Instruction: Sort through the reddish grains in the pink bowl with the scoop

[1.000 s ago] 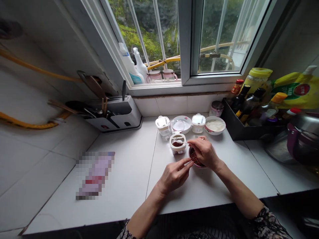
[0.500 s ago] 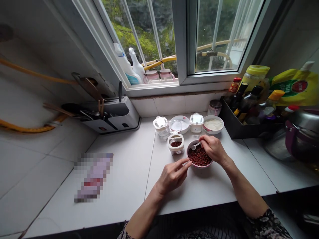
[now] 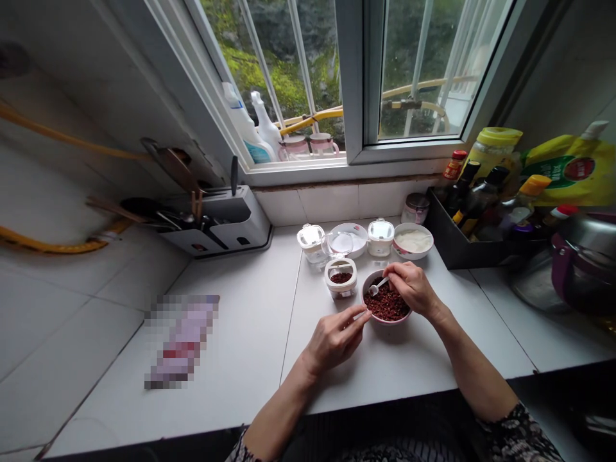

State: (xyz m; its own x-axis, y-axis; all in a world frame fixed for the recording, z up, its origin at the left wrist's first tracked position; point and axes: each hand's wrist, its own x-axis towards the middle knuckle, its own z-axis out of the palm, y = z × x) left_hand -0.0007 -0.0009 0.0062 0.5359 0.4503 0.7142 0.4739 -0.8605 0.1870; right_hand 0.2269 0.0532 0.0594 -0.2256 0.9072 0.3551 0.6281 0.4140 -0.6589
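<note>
My right hand (image 3: 412, 289) is closed on the handle of a small white spoon (image 3: 380, 285), whose head rests at the dark red, peppercorn-like grains (image 3: 389, 305). The grains fill much of a pink-rimmed bowl (image 3: 392, 323) on the counter. At the bowl's left edge, my left hand (image 3: 334, 340) holds the rim with its fingertips. Just left of the bowl stands a clear jar (image 3: 341, 290) with a white top, open, with similar red grains inside.
Behind are two white-lidded jars (image 3: 312, 244) (image 3: 380, 237), a bowl of white powder (image 3: 355, 235) and a bowl of off-white contents (image 3: 412, 242). A black box (image 3: 455, 251) of bottles stands right, beside a metal pot (image 3: 534, 276). A utensil holder (image 3: 240, 228) and a blurred packet (image 3: 185, 340) are left.
The spoon's head has dipped slightly lower, toward the grains. My left hand keeps its place at the bowl's rim, and the jars and bowls stay put.
</note>
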